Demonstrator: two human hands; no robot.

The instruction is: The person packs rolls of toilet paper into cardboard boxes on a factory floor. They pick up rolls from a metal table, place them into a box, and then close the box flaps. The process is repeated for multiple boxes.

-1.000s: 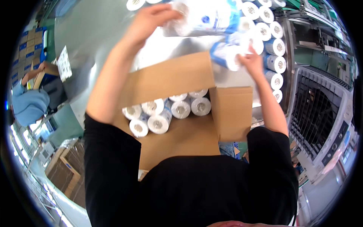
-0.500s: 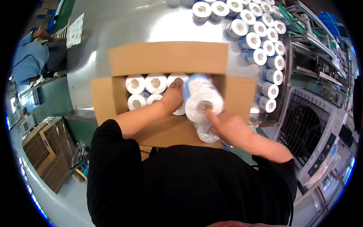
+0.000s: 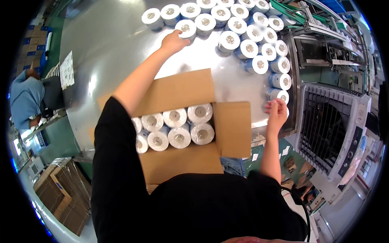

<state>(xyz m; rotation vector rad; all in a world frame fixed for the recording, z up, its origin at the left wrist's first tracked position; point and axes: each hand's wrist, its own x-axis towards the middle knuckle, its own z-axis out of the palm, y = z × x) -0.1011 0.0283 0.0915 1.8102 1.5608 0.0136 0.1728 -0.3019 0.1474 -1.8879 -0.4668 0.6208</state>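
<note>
With its fingers and thumb around the near side of a wrapped paper roll (image 3: 187, 28), my left hand (image 3: 173, 42) reaches out over the steel table. My right hand (image 3: 277, 115) is at the table's right side, just below an upright roll (image 3: 282, 96) in the edge column; its fingers are loosely bent and apart, with no roll held in them. In front of me an open cardboard box (image 3: 182, 160) holds two rows of white rolls (image 3: 179, 137), set upright with their cores facing up. My left arm hides the box's left part.
Many more rolls (image 3: 221, 15) stand at the table's far side and down its right edge. A grey machine with a grille (image 3: 330, 121) is on the right. Stacked flat cardboard (image 3: 60, 194) lies at lower left. Another person (image 3: 27, 97) is at far left.
The rolls my right hand was handling over the box have left it; the box's right end now holds rolls. My left hand moved out to the far rolls, my right hand to the right edge.
</note>
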